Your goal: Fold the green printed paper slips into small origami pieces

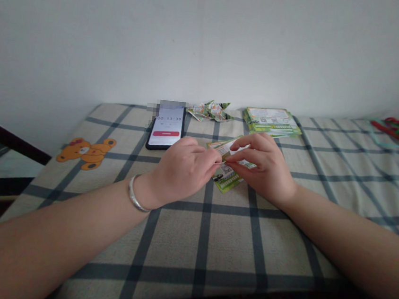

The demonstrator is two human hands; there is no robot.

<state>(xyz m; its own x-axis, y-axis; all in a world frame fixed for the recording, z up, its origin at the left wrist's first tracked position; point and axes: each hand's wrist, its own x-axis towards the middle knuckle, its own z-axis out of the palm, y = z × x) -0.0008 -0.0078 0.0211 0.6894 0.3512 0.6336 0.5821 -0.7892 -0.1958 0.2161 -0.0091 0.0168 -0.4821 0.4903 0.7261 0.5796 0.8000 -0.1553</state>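
Mid-tabletop (171, 244), above a green-and-white printed card (227, 182), two hands meet: left hand (188, 167) curled closed, right hand (260, 163) pinching with thumb and fingertips, a thin pale sliver (222, 163) between them. Along the back edge, left to right: phone (166, 129), folded paper pieces (211, 111), stacked cards (272, 121).

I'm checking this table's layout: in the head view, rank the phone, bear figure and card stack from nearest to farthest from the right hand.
From the right hand:
1. Card stack, just beyond it.
2. Phone, off to the left.
3. Bear figure, farthest left.
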